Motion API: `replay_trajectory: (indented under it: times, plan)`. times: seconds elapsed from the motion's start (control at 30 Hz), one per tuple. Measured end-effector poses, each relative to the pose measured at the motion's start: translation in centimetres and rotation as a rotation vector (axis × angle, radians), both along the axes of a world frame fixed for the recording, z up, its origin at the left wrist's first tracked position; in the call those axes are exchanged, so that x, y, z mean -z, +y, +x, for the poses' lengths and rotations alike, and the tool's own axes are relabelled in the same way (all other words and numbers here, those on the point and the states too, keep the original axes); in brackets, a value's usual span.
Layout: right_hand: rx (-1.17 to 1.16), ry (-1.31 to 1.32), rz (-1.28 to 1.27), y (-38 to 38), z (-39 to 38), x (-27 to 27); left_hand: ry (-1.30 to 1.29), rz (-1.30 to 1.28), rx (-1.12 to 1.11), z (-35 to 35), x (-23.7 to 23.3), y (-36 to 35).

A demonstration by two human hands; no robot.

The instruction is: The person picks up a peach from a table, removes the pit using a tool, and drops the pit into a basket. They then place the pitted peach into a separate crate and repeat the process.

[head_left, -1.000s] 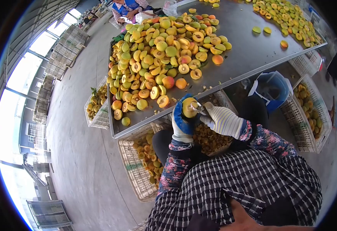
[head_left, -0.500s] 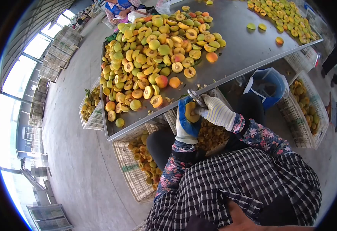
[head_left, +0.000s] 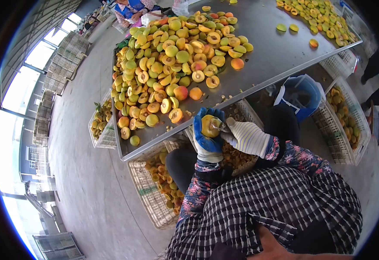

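Observation:
My left hand (head_left: 209, 141), in a blue and white glove, cups a yellow-green fruit (head_left: 209, 126) with its cut side up. My right hand (head_left: 245, 136), in a striped glove, is closed on a small metal tool (head_left: 220, 125) whose end touches the fruit. Both hands are just off the near edge of the metal table (head_left: 267, 65). On the table beyond them lies a big pile of halved and whole fruit (head_left: 167, 65). Below my hands, a crate (head_left: 248, 113) holds cut fruit pieces.
A crate of fruit (head_left: 148, 195) stands at lower left, another (head_left: 107, 134) beside the table's left end. A blue bucket (head_left: 307, 113) and a fruit crate (head_left: 334, 143) are on the right. A person (head_left: 133, 11) sits across the table; more halves (head_left: 319, 21) lie at far right.
My left hand has turned its palm upward and opened out around the fruit. My right hand has lowered the tool from above the fruit onto its face.

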State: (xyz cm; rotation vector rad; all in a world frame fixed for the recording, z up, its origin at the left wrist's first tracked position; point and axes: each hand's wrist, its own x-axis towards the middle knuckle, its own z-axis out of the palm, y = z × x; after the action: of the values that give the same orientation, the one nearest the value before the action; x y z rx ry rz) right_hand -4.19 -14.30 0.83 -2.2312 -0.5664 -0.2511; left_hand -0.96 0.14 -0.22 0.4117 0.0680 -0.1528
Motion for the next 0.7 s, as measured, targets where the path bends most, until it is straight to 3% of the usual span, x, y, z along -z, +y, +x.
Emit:
replay_trajectory:
  times: [0.1,0.17,0.27,0.37,0.47,0.57,0.7]
  plan:
    - [0.012,0.101,-0.107,0.2,-0.5,-0.1,-0.048,0.068,-0.054,-0.2,0.3,-0.5]
    - [0.004,0.157,-0.077,0.8,-1.1,0.5,-0.130,0.138,-0.083,-0.7,0.7,-0.8]
    - [-0.023,0.185,0.106,1.3,-1.0,1.6,-0.044,0.133,-0.144,-1.1,0.8,-0.9]
    - [-0.038,0.228,-0.111,0.5,-1.2,0.1,-0.081,0.195,-0.176,-1.4,0.8,-1.3]
    - [-0.072,0.238,-0.223,0.2,-0.8,-0.8,-0.082,0.027,-0.057,-0.7,1.5,-0.9]
    - [-0.104,0.233,0.018,0.6,-0.5,1.8,-0.036,0.126,-0.068,-1.1,0.7,-0.6]
    - [-0.096,0.343,-0.244,0.1,-1.0,-0.3,-0.038,0.212,-0.046,-0.9,1.7,-0.3]
